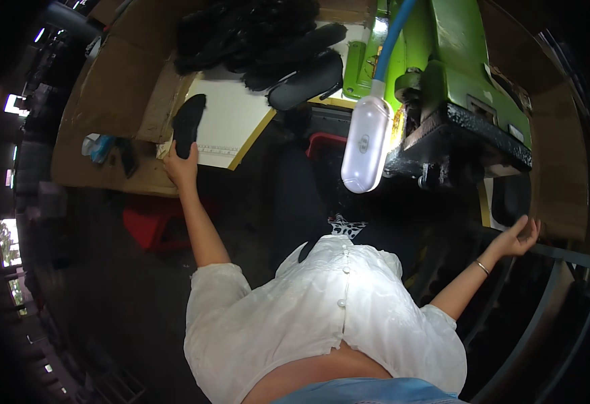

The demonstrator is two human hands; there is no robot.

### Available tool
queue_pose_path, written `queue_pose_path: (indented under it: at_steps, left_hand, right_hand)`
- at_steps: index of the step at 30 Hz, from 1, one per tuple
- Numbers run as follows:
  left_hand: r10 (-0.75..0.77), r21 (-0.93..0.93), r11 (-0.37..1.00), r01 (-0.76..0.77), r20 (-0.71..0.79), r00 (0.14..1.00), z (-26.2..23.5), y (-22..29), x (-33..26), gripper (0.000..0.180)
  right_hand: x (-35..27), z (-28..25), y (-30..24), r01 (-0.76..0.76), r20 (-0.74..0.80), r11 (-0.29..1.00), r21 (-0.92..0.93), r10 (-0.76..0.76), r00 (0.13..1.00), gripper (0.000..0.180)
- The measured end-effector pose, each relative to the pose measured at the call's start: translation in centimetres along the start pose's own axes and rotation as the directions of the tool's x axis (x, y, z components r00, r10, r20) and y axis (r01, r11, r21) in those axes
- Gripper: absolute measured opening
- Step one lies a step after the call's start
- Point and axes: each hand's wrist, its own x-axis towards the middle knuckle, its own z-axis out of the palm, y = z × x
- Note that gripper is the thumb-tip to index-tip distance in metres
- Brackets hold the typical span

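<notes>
- Head view: a black shoe insole (188, 123) lies at the near edge of the white bench (231, 121), toe end pointing away from the person, heel end held.
- The left hand (182, 165) is closed on the insole's near end, fingers wrapped over it; the arm is stretched well out to the person's left.
- Judgement: the grip sits at the very end of a thin, flexible piece, so it is likely to droop if lifted. A hold nearer the middle, or keeping it flat on the bench while sliding, would give better control.
- Beyond the insole, a heap of black insoles (261, 40) rests at the far side of the bench, well apart from the one in hand. A brown cardboard sheet (116, 87) lies beside it on the left.
- The right hand (518, 237) is open, palm up, fingers loosely curled and holding nothing; it hangs near a dark curved rail, below the green press machine (456, 74).
- A white oblong lamp (366, 143) on a blue hose (392, 40) hangs between the bench and the machine.
- Judgement: any carry from bench to machine must pass the lamp; a low path avoids knocking it.
- Judgement: keep the free hand outside the black press plate (480, 138).
- A red stool (150, 222) stands under the bench edge.
</notes>
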Motion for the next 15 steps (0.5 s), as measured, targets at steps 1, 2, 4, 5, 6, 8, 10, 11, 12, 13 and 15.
queue_pose_path:
  at_steps: [1, 2, 4, 5, 6, 8, 10, 11, 12, 13, 15]
  left_hand:
    - [0.016, -0.084, 0.996, -0.015, 0.007, 1.000, -0.4, 1.5, -1.5, 0.065]
    - [0.067, -0.159, 0.984, -0.075, -0.055, 0.996, -1.4, 3.6, -3.0, 0.060]
    - [0.252, -0.360, 0.895, -0.263, -0.079, 0.965, -4.3, 8.2, -5.9, 0.061]
    - [0.331, -0.455, 0.824, -0.339, -0.100, 0.938, -5.9, 10.0, -7.3, 0.062]
    - [0.412, -0.556, 0.730, -0.398, -0.106, 0.905, -7.1, 11.5, -8.4, 0.063]
    - [0.519, -0.798, 0.462, -0.387, -0.110, 0.848, -8.6, 14.6, -11.0, 0.057]
    - [0.590, -0.952, 0.177, -0.251, -0.101, 0.801, -8.7, 17.6, -13.5, 0.047]
    - [0.638, -0.977, 0.089, -0.192, -0.092, 0.765, -8.3, 18.6, -14.6, 0.044]
    - [0.648, -0.997, 0.071, -0.039, 0.016, 0.762, -6.9, 18.7, -16.4, 0.041]
    - [0.655, -0.992, 0.063, 0.108, 0.123, 0.745, -6.4, 19.4, -17.8, 0.038]
    - [0.625, -0.970, -0.052, 0.236, 0.153, 0.766, -6.4, 22.0, -20.8, 0.037]
  right_hand:
    - [0.0, 0.6, -0.7, 0.042, 0.038, 0.998, -0.039, -0.040, 0.998, 0.020]
    - [-0.8, 1.7, -1.6, -0.012, 0.077, 0.998, 0.059, 0.007, 0.997, 0.018]
    - [-2.5, 3.4, -4.6, -0.125, 0.239, 0.980, 0.153, 0.086, 0.967, 0.016]
    - [-3.5, 3.9, -5.7, -0.189, 0.360, 0.971, 0.148, 0.125, 0.925, 0.015]
    - [-4.8, 4.3, -5.4, -0.147, 0.508, 0.987, 0.064, 0.094, 0.856, 0.018]
    - [-8.2, 5.1, -8.0, -0.427, 0.822, 0.896, 0.122, 0.149, 0.549, 0.040]
    - [-11.5, 5.4, -10.7, -0.639, 0.984, 0.769, 0.029, 0.091, 0.154, 0.059]
    - [-13.0, 5.1, -11.8, -0.737, 0.999, 0.675, -0.030, 0.029, -0.014, 0.069]
    - [-14.1, 4.8, -13.1, -0.799, 0.987, 0.589, -0.116, -0.024, -0.161, 0.079]
    - [-14.2, 4.6, -14.9, -0.857, 0.964, 0.480, -0.187, -0.077, -0.254, 0.077]
    - [-15.2, 4.1, -14.7, -0.568, 0.829, 0.715, -0.409, 0.030, -0.559, 0.063]
